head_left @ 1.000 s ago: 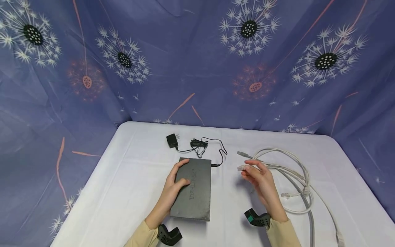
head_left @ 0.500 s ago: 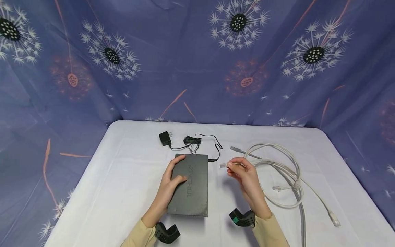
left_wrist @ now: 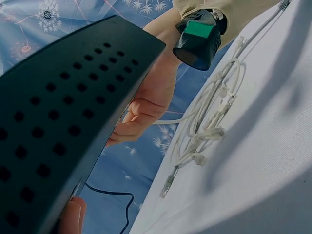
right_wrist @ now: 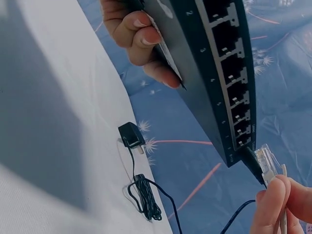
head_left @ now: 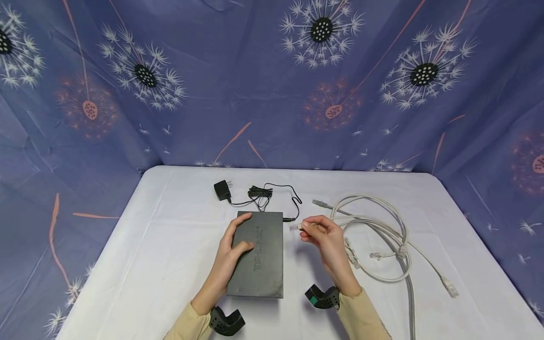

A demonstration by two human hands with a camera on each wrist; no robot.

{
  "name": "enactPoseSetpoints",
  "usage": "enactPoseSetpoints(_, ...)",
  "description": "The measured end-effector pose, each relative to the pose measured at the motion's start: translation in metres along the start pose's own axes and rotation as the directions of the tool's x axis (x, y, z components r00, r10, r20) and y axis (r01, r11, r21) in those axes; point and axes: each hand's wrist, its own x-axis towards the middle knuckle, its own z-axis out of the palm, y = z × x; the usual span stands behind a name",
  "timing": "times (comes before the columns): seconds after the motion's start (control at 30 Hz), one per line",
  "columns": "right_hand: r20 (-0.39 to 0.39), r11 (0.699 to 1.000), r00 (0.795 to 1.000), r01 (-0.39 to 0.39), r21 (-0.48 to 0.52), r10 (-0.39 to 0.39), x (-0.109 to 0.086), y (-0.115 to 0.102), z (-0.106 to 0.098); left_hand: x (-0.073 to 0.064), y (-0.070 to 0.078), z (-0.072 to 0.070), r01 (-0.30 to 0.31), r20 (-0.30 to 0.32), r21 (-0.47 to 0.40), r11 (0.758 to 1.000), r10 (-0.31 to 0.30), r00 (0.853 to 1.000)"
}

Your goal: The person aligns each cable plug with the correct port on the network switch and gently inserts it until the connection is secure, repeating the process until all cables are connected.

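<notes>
My left hand (head_left: 227,257) grips a dark grey TP-LINK network switch (head_left: 267,257) by its left side, thumb on top and fingers underneath, lifted off the table. Just right of it, my right hand (head_left: 329,241) pinches a white Ethernet cable by its clear plug (right_wrist: 265,161). In the right wrist view, a row of ports (right_wrist: 237,80) faces the right hand. The plug is close to the far end of this row, apart from the ports. A black power cord (head_left: 290,219) is plugged in at that same end. Vent holes (left_wrist: 68,100) show in the left wrist view.
A black power adapter (head_left: 222,190) and its bundled cord (head_left: 260,192) lie behind the switch. Right of my right hand lie coiled white and grey Ethernet cables (head_left: 399,226), with several loose plugs. A patterned blue curtain (head_left: 238,94) hangs behind the white table (head_left: 170,245).
The right hand has carried the Ethernet plug leftward, nearer the switch. The left hand keeps its grip on the switch. The head view has shifted slightly.
</notes>
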Motion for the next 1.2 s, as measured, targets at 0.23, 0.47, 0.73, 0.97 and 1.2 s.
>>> enactPoseSetpoints(0.23,-0.030,1.000,0.999,0.019,0.000,-0.019,0.000,0.003,0.003,0.000,-0.001,0.002,-0.009,0.006,-0.009,1.000,0.009,1.000)
enactPoseSetpoints(0.47,-0.046,1.000,0.999,0.017,-0.006,-0.018,-0.002,0.004,0.007,0.000,-0.001,0.004,-0.021,0.013,-0.011,1.000,0.021,1.000)
enactPoseSetpoints(0.73,-0.056,1.000,0.998,0.026,-0.003,-0.026,-0.004,0.004,0.010,-0.002,0.000,0.005,-0.035,0.023,-0.023,0.999,0.035,0.999)
enactPoseSetpoints(0.97,-0.056,0.999,0.997,0.046,-0.011,-0.046,-0.005,0.006,0.011,-0.002,-0.001,0.006,-0.038,0.018,-0.025,0.999,0.038,0.999)
enactPoseSetpoints(1.2,-0.058,0.998,0.996,0.067,-0.008,-0.067,-0.006,0.006,0.012,-0.003,0.000,0.006,-0.039,0.016,-0.013,0.999,0.039,0.999)
